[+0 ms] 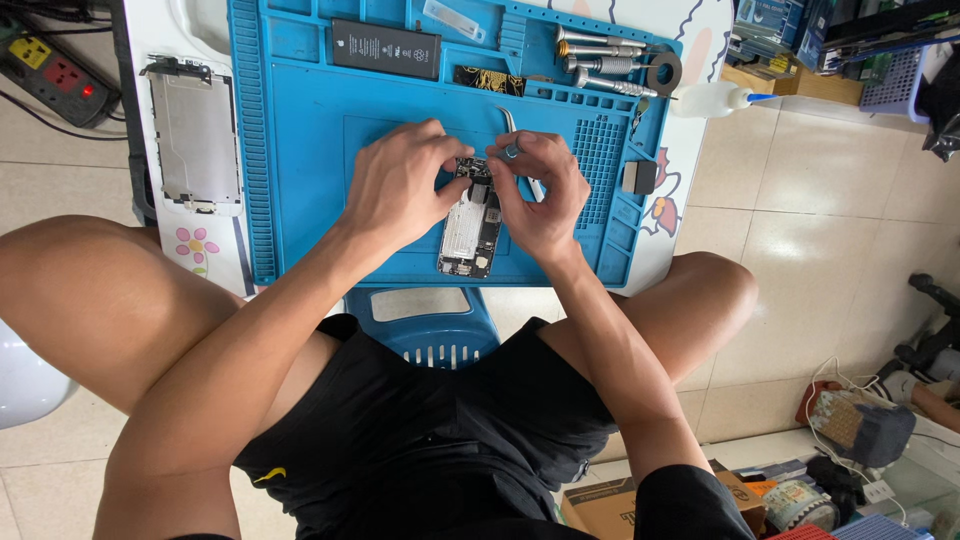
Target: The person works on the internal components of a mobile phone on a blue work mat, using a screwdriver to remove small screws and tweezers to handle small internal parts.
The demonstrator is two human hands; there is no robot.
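Observation:
An opened phone body (470, 232) with bare circuit parts lies on the blue work mat (300, 150). My left hand (395, 185) rests on its upper left end, fingertips pinched over the top of the phone. My right hand (540, 195) sits on the right side and grips metal tweezers (518, 135) whose tips point down at the phone's top. Both hands hide the upper part of the phone.
A black phone battery (385, 48) lies at the mat's far edge, with several screwdrivers (605, 62) and a tape ring (663, 73) at the far right. A metal screen plate (194, 135) lies left of the mat. A white glue bottle (715, 98), a power strip (55, 72), a blue stool (430, 325).

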